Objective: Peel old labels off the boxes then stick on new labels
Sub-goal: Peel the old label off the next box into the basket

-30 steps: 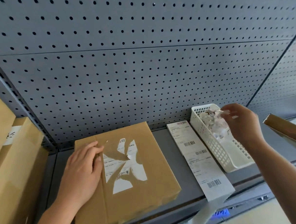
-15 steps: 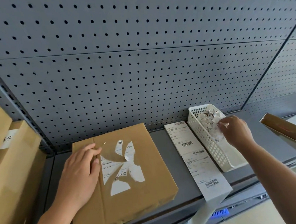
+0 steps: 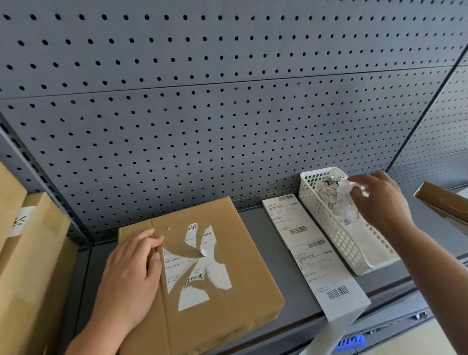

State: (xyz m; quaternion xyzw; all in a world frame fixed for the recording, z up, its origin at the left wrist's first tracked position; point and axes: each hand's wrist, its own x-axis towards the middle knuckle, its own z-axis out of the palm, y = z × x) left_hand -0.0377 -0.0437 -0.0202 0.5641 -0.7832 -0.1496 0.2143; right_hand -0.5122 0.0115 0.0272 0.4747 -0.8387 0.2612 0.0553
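A flat brown cardboard box (image 3: 229,283) lies on the grey shelf. Its old white label (image 3: 197,265) is torn into ragged pieces, with one flap curled up. My left hand (image 3: 131,273) rests flat on the box's left part, fingertips at the label's edge. A strip of new barcode labels (image 3: 312,244) lies to the right of the box and hangs over the shelf front. My right hand (image 3: 381,203) hovers over the white plastic basket (image 3: 342,244) and pinches a small torn label scrap (image 3: 363,191) above the heap of scraps (image 3: 337,203) inside.
Stacked cardboard boxes (image 3: 20,261) stand at the left behind a shelf upright. An open brown box (image 3: 451,209) juts in at the right. A grey pegboard wall (image 3: 222,108) closes the back. The shelf's front edge (image 3: 266,338) runs below the box.
My right hand stayed over the basket, shifting a little above the scraps with its label scrap. My left hand stayed on the box.
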